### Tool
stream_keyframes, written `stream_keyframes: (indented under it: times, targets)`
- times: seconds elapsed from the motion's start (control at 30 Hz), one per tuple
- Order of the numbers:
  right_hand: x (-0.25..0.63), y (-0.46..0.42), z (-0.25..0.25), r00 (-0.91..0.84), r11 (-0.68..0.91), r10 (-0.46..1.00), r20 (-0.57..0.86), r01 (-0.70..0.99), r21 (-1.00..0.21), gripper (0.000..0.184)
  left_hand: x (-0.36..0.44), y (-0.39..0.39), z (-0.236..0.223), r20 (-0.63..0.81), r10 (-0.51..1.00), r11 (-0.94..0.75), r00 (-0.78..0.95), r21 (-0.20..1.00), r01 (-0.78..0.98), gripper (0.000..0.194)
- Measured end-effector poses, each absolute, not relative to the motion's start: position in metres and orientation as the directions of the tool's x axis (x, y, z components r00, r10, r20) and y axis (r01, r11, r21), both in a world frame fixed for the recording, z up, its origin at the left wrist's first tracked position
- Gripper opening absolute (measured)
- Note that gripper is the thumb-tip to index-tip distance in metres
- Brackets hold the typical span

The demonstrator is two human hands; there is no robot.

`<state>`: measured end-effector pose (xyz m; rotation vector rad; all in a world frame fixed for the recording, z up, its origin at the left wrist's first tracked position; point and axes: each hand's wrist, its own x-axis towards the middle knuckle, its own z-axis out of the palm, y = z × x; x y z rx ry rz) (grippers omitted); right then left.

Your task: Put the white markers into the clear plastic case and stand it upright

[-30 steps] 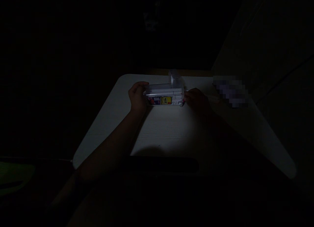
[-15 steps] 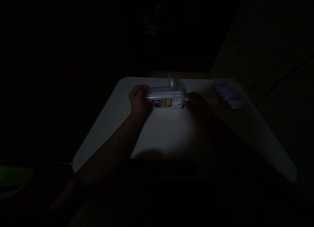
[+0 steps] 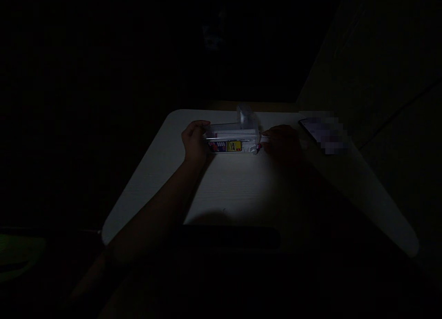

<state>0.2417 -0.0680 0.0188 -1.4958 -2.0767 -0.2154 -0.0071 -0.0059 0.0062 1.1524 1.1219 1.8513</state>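
A clear plastic container (image 3: pixel 232 136) lies on its side on the white tabletop, a yellow and dark blue label (image 3: pixel 226 146) on its near side. Its open mouth faces right, and long pale items show through the wall. My left hand (image 3: pixel 194 140) is wrapped round the container's left end. At the mouth, my right hand (image 3: pixel 282 142) pinches the end of a slim whitish item (image 3: pixel 264 138); dim light hides its kind. A small pink spot (image 3: pixel 258 146) shows at the rim. Behind the container stands a clear plastic piece (image 3: pixel 244 116), perhaps a lid.
The white table (image 3: pixel 228 181) has a dark slot (image 3: pixel 228 236) along its near edge. A phone (image 3: pixel 321 132), partly blurred out, lies at the right rear. A large dark screen-like surface (image 3: pixel 248 47) rises behind. A green object (image 3: pixel 20 254) shows at lower left.
My right hand has shifted slightly right and its fingers have changed position at the mouth. The pink spot at the rim has come into view. My left hand stays round the container.
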Motion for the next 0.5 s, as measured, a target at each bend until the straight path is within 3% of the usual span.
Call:
stream_keyframes:
  times: [0.1, 0.27, 0.5]
  targets:
    - [0.2447, -0.0698, 0.0221, -0.178, 0.336, 0.809, 0.559, 0.922, -0.192, 0.037, -0.0074, -0.0056, 0.0059, 0.362, 0.852, -0.423, -0.378, 0.902, -0.088, 0.014]
    - [0.2443, -0.0673, 0.0243, -0.341, 0.444, 0.833, 0.437, 0.882, -0.159, 0.038, -0.0065, -0.0067, 0.0082, 0.318, 0.867, -0.384, -0.383, 0.917, -0.109, 0.015]
    - [0.2498, -0.0644, 0.022, -0.255, 0.365, 0.845, 0.47, 0.917, -0.159, 0.037, -0.007, -0.0066, 0.0071, 0.366, 0.85, -0.427, -0.378, 0.9, -0.087, 0.018]
